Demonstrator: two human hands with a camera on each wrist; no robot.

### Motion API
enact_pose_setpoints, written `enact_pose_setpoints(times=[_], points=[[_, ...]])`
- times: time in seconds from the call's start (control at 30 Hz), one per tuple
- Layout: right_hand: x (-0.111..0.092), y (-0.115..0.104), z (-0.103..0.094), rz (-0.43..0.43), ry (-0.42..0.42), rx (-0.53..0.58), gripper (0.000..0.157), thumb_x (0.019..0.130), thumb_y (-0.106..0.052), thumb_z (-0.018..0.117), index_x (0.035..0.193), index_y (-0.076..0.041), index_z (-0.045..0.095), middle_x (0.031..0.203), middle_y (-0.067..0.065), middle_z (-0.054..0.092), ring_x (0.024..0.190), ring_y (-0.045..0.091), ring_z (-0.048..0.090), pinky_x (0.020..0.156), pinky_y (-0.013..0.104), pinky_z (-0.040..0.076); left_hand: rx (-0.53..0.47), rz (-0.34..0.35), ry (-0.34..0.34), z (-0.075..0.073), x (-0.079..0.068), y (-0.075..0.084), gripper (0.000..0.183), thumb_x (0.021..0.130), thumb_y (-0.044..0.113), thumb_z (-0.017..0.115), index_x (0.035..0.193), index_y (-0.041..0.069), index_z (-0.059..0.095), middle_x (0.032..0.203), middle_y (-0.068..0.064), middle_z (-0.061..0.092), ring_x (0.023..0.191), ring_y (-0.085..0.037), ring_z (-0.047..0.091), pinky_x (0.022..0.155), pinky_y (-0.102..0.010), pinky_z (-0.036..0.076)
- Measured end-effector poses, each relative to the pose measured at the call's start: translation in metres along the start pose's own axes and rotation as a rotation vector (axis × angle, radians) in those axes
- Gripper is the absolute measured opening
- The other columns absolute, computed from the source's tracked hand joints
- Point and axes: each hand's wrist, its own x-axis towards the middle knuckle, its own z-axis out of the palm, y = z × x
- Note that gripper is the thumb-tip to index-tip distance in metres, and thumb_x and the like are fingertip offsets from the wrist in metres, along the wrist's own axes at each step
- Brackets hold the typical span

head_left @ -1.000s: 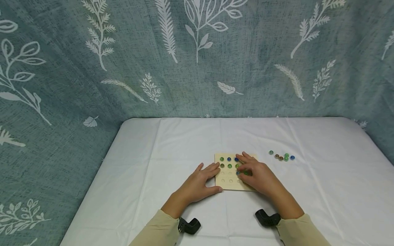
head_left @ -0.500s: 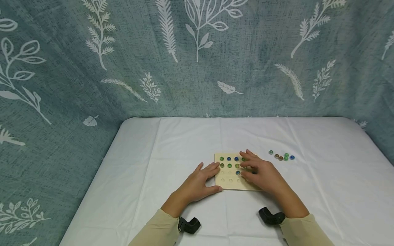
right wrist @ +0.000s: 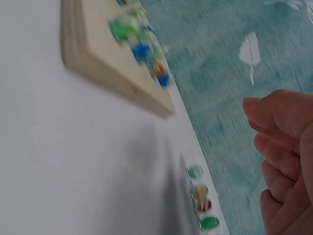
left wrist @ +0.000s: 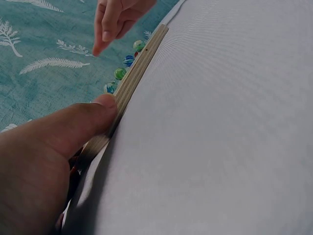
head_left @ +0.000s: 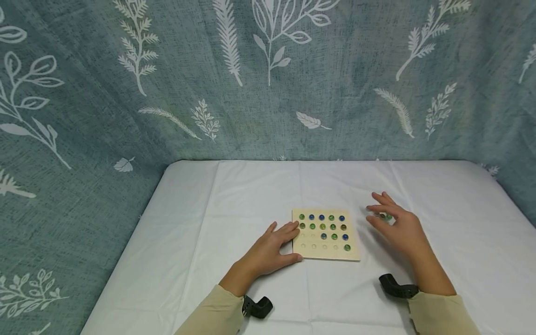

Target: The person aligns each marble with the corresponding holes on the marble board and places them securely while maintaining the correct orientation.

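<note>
A pale wooden board (head_left: 320,252) with round hollows lies on the table, marbles filling its two far rows. Its third row has 3 marbles on the right side, and one green marble (head_left: 347,247) sits at the near right corner. My left hand (head_left: 270,251) rests at the board's left side, fingertips on the edge and thumb at the near left corner; in the left wrist view the thumb (left wrist: 93,120) presses against the board's edge. My right hand (head_left: 402,230) hovers over loose marbles (head_left: 383,217), fingers loosely bent and apart, holding nothing visible.
A white cloth (head_left: 243,195) covers the table. Behind it hangs a blue-green curtain (head_left: 356,93) with white leaf prints. In the right wrist view, several loose marbles, including a green one (right wrist: 210,223), lie apart from the board. Black wrist devices (head_left: 398,287) sit on both wrists.
My right hand has left the marbles on the board and moved right, over the loose marbles, uncovering the board's right side. The left hand stays in place.
</note>
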Motion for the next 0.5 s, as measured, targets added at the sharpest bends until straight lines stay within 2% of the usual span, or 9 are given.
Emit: enact_pose_setpoints(times=[0.13, 0.2, 0.33, 0.4, 0.43, 0.5], points=[[-0.001, 0.018, -0.017, 0.110, 0.066, 0.042, 0.042, 0.095, -0.032, 0.067, 0.123, -0.002, 0.067, 0.153, 0.007, 0.042, 0.149, 0.023, 0.026, 0.112, 0.067, 0.030, -0.007, -0.011, 0.000, 0.000, 0.000, 0.001, 0.072, 0.088, 0.051, 0.069, 0.148, 0.016, 0.047, 0.158, 0.010, 0.032, 0.147, -0.006, 0.027, 0.127, -0.039, 0.011], [-0.002, 0.028, -0.022, 0.177, 0.092, 0.090, 0.046, 0.095, -0.036, 0.065, 0.127, -0.003, 0.065, 0.153, -0.001, 0.042, 0.149, 0.013, 0.026, 0.118, 0.059, 0.026, -0.007, -0.013, 0.000, 0.000, 0.000, 0.001, 0.072, 0.088, 0.051, 0.069, 0.147, 0.016, 0.048, 0.158, 0.011, 0.032, 0.147, -0.006, 0.028, 0.127, -0.038, 0.011], [-0.003, 0.044, -0.026, 0.296, 0.146, 0.175, 0.054, 0.094, -0.042, 0.064, 0.133, -0.005, 0.062, 0.150, -0.013, 0.044, 0.143, -0.003, 0.030, 0.120, 0.025, 0.029, -0.008, -0.015, -0.004, 0.000, 0.000, 0.001, 0.072, 0.088, 0.050, 0.069, 0.147, 0.016, 0.048, 0.158, 0.011, 0.032, 0.147, -0.006, 0.028, 0.127, -0.038, 0.011], [-0.003, 0.049, -0.026, 0.354, 0.171, 0.205, 0.055, 0.094, -0.044, 0.064, 0.135, -0.006, 0.061, 0.149, -0.015, 0.046, 0.141, -0.005, 0.033, 0.117, 0.016, 0.028, -0.009, -0.015, -0.005, 0.000, 0.000, 0.002, 0.072, 0.088, 0.050, 0.069, 0.147, 0.016, 0.048, 0.158, 0.011, 0.032, 0.147, -0.006, 0.027, 0.127, -0.039, 0.011], [-0.002, 0.052, -0.026, 0.377, 0.185, 0.213, 0.055, 0.094, -0.044, 0.064, 0.135, -0.007, 0.061, 0.148, -0.015, 0.047, 0.140, -0.005, 0.034, 0.116, 0.014, 0.029, -0.010, -0.013, -0.005, 0.000, 0.001, 0.002, 0.072, 0.088, 0.050, 0.069, 0.147, 0.016, 0.048, 0.159, 0.010, 0.032, 0.147, -0.006, 0.027, 0.127, -0.039, 0.011], [-0.002, 0.055, -0.025, 0.428, 0.206, 0.236, 0.055, 0.094, -0.045, 0.063, 0.136, -0.010, 0.061, 0.147, -0.016, 0.048, 0.141, -0.003, 0.035, 0.118, 0.018, 0.029, -0.009, -0.010, -0.006, 0.000, 0.001, 0.002, 0.072, 0.088, 0.051, 0.069, 0.147, 0.016, 0.048, 0.159, 0.010, 0.032, 0.147, -0.006, 0.027, 0.127, -0.039, 0.011]])
